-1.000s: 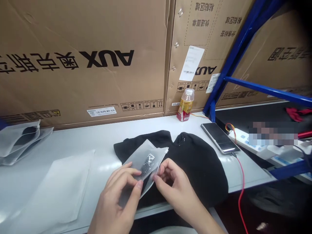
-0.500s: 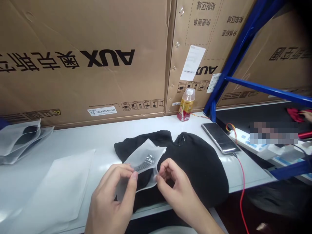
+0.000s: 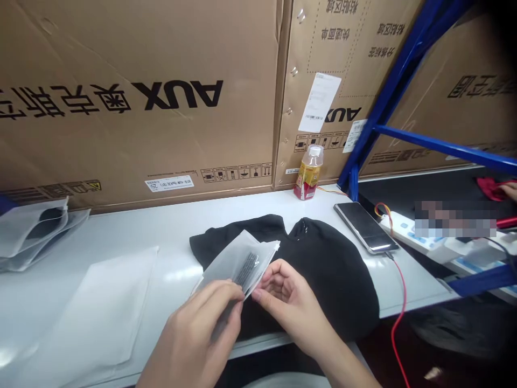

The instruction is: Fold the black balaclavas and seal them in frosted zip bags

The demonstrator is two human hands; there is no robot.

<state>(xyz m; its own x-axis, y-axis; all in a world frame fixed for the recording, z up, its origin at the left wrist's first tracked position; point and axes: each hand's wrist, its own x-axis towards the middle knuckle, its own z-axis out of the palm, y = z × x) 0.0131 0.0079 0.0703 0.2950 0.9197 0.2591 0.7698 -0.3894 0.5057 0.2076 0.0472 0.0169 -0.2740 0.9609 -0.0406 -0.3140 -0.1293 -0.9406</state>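
Note:
A small frosted zip bag (image 3: 234, 256) with black printing is held up between my two hands. My left hand (image 3: 197, 326) pinches its lower left part, thumb in front and fingers behind. My right hand (image 3: 293, 304) has its thumb and curled fingers on the bag's right edge, close to the zip side. Something dark shows inside the bag near my left fingers, but the hand covers most of it. Beneath both hands a folded black cloth garment (image 3: 331, 275) lies on the white table (image 3: 177, 226).
Frosted bags (image 3: 32, 231) with dark contents are at the left, near a larger flat frosted bag (image 3: 105, 307). A drink bottle (image 3: 309, 172) stands by the cartons (image 3: 141, 48). A phone (image 3: 365, 227) on a red cable lies beside the blue rack post (image 3: 388, 91). Another person's hand (image 3: 509, 189) shows far right.
The bag's opening has narrowed and its sides lie closer together. My left hand has moved right, nearer my right hand, and the dark content is now mostly covered.

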